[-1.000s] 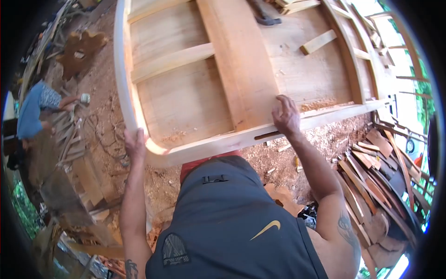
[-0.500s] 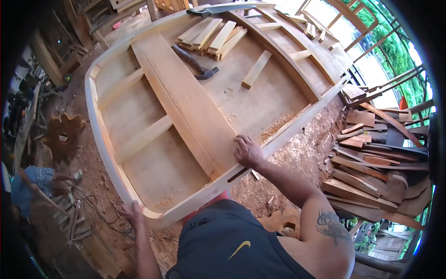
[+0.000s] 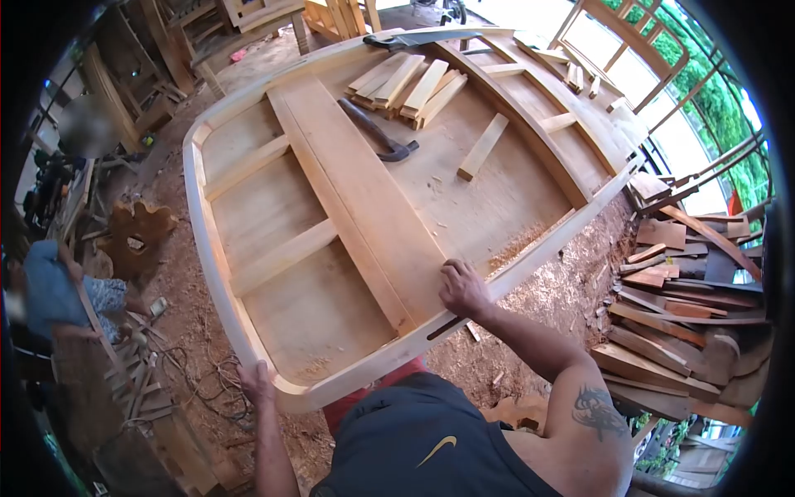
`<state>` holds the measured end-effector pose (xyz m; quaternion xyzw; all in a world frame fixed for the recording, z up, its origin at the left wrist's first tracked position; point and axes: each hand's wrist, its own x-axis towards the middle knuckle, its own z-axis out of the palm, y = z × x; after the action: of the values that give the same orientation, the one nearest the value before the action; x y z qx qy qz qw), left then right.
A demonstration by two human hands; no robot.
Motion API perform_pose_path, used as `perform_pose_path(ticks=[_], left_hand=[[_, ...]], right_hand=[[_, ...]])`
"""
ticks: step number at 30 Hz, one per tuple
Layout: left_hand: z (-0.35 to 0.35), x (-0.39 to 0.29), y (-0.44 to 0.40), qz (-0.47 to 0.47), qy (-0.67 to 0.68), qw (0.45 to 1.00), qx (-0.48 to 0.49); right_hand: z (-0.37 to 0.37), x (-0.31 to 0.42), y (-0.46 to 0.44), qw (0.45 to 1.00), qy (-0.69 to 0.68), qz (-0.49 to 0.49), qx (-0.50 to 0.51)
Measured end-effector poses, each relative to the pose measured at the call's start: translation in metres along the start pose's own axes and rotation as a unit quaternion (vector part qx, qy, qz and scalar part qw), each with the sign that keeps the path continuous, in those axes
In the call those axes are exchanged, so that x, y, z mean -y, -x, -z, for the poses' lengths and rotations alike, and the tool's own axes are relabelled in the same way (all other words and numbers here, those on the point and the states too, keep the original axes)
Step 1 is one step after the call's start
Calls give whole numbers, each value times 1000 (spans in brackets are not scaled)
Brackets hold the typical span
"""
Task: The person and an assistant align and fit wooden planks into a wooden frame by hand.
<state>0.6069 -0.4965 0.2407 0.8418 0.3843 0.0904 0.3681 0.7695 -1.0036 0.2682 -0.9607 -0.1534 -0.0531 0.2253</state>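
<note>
A large wooden frame [image 3: 199, 224] with rounded corners and a thin panel spans the view. My left hand [image 3: 257, 385] grips its rounded near-left corner, thumb on top, other fingers hidden beneath. On the near rail, beside a dark slot, my right hand [image 3: 464, 290] rests with curled fingers at the end of a wide plank [image 3: 356, 190]. Inside the frame lie a hammer [image 3: 377, 132], a stack of short wood strips [image 3: 406, 87] and one loose strip [image 3: 483, 147]. A handsaw [image 3: 422, 37] lies across the far edge.
At the far left another person [image 3: 50, 282] in blue bends near wood pieces. Scrap boards [image 3: 662, 348] are piled on the right. A brown wood slab [image 3: 137, 240] and cords [image 3: 203, 381] lie on the shaving-covered floor. Wooden furniture [image 3: 248, 21] stands behind.
The view has tilted up and shifted, bringing the strip stack, handsaw and far edge into sight. Both hands remain at about the same places on the frame.
</note>
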Motion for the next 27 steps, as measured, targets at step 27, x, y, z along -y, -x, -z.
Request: perform_pose_path(ticks=[27], left_hand=[[2,-17,9,-23,63,997,-38]], right_hand=[[-4,1,-3,1000,-13,19,-2]])
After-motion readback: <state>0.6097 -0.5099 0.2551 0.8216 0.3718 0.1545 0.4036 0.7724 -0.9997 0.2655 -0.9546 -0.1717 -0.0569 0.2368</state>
